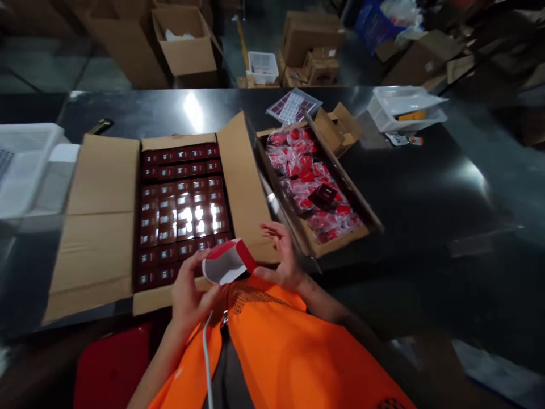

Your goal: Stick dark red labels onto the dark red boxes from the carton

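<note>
A small red carton [246,256] with a white inside is tilted in front of my body, its open end toward the left. My left hand [191,289] grips it, fingers behind and thumb at the lower edge. My right hand [283,258] is raised at the carton's right end, fingers spread and slightly curled. Its thumb side is close to the carton; whether they touch I cannot tell. Behind my left hand, a large cardboard box [242,187] holds rows of small dark red boxes [183,184]. A second cardboard box [349,187] contains red items in clear plastic [293,153] and a dark small box [323,195].
White plastic baskets stand at the left [51,142] and right [383,113] of the dark table [426,199]. A printed sheet [293,105] and a small open carton [338,128] lie behind the second box. More cardboard boxes [313,37] stand beyond the table.
</note>
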The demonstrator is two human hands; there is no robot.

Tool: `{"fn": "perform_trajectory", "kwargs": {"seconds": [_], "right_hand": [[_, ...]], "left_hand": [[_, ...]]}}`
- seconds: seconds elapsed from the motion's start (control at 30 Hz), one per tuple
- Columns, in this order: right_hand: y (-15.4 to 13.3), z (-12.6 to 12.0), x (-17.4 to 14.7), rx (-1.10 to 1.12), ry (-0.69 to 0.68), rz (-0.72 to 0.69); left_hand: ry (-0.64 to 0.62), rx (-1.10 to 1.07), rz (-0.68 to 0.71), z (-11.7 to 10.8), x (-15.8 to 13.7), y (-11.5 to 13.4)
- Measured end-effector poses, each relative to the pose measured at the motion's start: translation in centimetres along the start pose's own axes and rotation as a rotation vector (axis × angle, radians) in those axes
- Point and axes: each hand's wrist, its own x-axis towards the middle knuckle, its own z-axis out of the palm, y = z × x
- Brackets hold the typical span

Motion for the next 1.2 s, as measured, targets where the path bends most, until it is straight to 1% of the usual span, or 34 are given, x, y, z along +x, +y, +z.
{"fn": "perform_trajectory", "kwargs": {"seconds": [0.07, 0.1, 0.17, 0.2, 0.27, 0.37, 0.43, 0.5, 0.57, 0.63, 0.73, 0.8, 0.9, 1.07, 1.13, 1.2], "right_hand": [[-0.2, 2.4, 0.0, 0.249, -0.040, 0.028], [-0.2, 3.3, 0.1, 0.319, -0.044, 0.046], [-0.1, 4.6, 0.3, 0.351, -0.055, 0.104], [-0.2, 5.2, 0.5, 0.346, -0.059, 0.155], [-0.4, 6.3, 0.7, 0.364, -0.083, 0.296], [-0.7, 7.7, 0.8, 0.452, -0.106, 0.498], [-0.5, 8.3, 0.8, 0.497, -0.083, 0.585], [-0.1, 8.5, 0.6, 0.502, -0.059, 0.646], [0.5, 8.2, 0.4, 0.477, -0.071, 0.671], [1.0, 7.6, 0.0, 0.436, -0.129, 0.647], [1.3, 6.6, -0.5, 0.394, -0.259, 0.527], [1.2, 6.1, -0.8, 0.367, -0.312, 0.447], [1.1, 5.9, -1.0, 0.285, -0.317, 0.401], [1.2, 6.2, -1.3, 0.162, -0.311, 0.351], [1.2, 6.0, -1.4, 0.115, -0.308, 0.302], [1.1, 5.8, -1.4, 0.045, -0.294, 0.233]], "left_hand": [[0.046, -0.067, -0.047, 0.4, 0.0, 0.5], [0.067, -0.099, -0.082, 0.6, 0.0, 0.6], [0.105, -0.157, -0.134, 0.9, -0.2, 0.5], [0.118, -0.184, -0.137, 1.1, -0.4, 0.5], [0.139, -0.205, -0.075, 1.3, -0.8, 0.3], [0.169, -0.151, 0.050, 1.5, -1.5, 0.0], [0.160, -0.145, 0.073, 1.5, -2.1, -0.2], [0.107, -0.178, 0.049, 1.5, -2.6, -0.4], [0.042, -0.197, 0.012, 1.4, -2.9, -0.5], [0.005, -0.191, -0.024, 1.2, -3.1, -0.6], [-0.001, -0.169, -0.052, 1.0, -3.2, -0.5], [0.001, -0.148, -0.051, 1.0, -3.2, -0.2], [0.004, -0.135, -0.069, 1.3, -3.3, 0.2], [0.047, -0.173, -0.191, 2.2, -4.1, 0.2], [0.084, -0.177, -0.183, 2.5, -4.4, 0.0], [0.113, -0.168, -0.145, 2.7, -4.6, -0.2]]}}
